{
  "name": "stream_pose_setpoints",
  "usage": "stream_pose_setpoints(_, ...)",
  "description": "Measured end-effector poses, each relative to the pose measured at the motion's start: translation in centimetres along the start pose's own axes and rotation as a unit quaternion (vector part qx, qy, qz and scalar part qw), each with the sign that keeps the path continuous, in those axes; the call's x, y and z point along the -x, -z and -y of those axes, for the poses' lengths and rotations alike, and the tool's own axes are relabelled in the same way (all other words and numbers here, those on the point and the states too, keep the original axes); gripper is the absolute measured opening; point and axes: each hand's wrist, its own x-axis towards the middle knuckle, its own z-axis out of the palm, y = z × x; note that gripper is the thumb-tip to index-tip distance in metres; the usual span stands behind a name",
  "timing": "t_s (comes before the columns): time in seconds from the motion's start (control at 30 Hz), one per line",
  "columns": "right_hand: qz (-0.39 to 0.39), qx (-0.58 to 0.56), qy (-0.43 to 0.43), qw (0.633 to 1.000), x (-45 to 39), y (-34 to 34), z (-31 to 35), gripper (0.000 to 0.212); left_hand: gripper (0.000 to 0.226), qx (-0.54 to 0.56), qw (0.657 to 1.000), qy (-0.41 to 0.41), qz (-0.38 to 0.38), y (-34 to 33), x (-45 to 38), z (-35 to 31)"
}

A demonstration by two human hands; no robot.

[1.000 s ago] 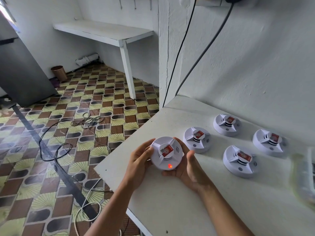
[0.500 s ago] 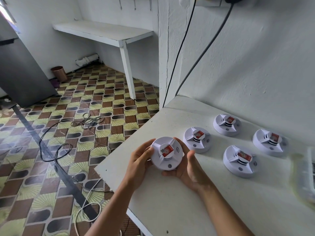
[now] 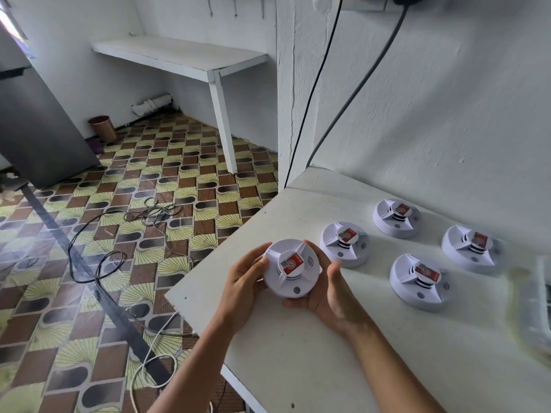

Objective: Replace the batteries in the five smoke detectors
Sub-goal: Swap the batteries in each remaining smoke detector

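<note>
The held smoke detector (image 3: 291, 268) is a round white plastic disc with three raised ribs running out from a central hub. On the hub sits a red and white label with a small printed code, a sound-wave mark lies at its 3 o'clock, and a small round dot at its 6 o'clock. It is lifted just above the near corner of the white table (image 3: 298, 353), face up.

The left hand (image 3: 243, 289) grips the detector's rim at 9 o'clock, fingers curled around the edge. The right hand (image 3: 329, 296) cups it from 4 o'clock, thumb up beside the rim and fingers wrapped underneath.

Counted, there are five detectors of the same make. Four lie face up on the table, from 1 to 3 o'clock of the held one: a second detector (image 3: 344, 244) just beside the right thumb, a third detector (image 3: 396, 217) nearest the wall, a fourth detector (image 3: 417, 281) toward the near side, and a fifth detector (image 3: 469, 248) farthest right.

A blurred clear packet (image 3: 533, 308) lies at the table's right edge; its contents cannot be told.
</note>
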Motion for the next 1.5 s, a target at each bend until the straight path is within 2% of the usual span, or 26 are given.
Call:
stream_pose_setpoints(0.17, -0.013, -0.008, -0.002, 1.0, -0.07, -0.11, -0.03, 0.112, 0.037, 0.003, 1.0, -0.002, 0.004, 0.04, 0.0, -0.08)
stream_pose_setpoints(0.27, -0.025, -0.073, -0.036, 0.996, 0.06, -0.39, 0.18, 0.107, 0.038, 0.007, 1.0, 0.002, 0.003, 0.11, -0.03, 0.0)
stream_pose_setpoints(0.4, -0.025, -0.124, -0.041, 0.991, 0.17, -0.22, 0.35, 0.089, 0.037, 0.003, 1.0, 0.003, 0.002, 0.13, -0.04, -0.01)
stream_pose_setpoints(0.53, -0.01, -0.146, -0.047, 0.988, 0.14, -0.12, 0.24, 0.098, 0.037, 0.004, 1.0, 0.004, 0.003, 0.07, 0.04, -0.02)
stream_pose_setpoints(0.7, -0.008, -0.161, -0.05, 0.986, 0.1, 0.03, 0.17, 0.1, 0.037, 0.002, 1.0, 0.003, 0.002, 0.02, 0.03, -0.07)
stream_pose_setpoints(0.87, -0.033, -0.158, -0.044, 0.986, 0.23, 0.11, 0.22, 0.087, 0.035, -0.002, 1.0, 0.001, 0.002, 0.04, 0.05, -0.09)
stream_pose_setpoints(1.07, -0.029, -0.149, -0.044, 0.987, 0.3, 0.09, 0.28, 0.086, 0.036, -0.007, 1.0, 0.004, -0.001, 0.05, 0.04, -0.06)
stream_pose_setpoints(1.3, -0.006, -0.151, -0.049, 0.987, 0.12, 0.0, 0.26, 0.101, 0.041, -0.03, 0.999, 0.012, -0.007, 0.05, 0.12, -0.14)
stream_pose_setpoints(1.5, -0.028, -0.143, -0.043, 0.988, 0.29, -0.03, 0.39, 0.084, 0.042, -0.036, 0.999, 0.017, -0.014, -0.04, 0.22, -0.27)
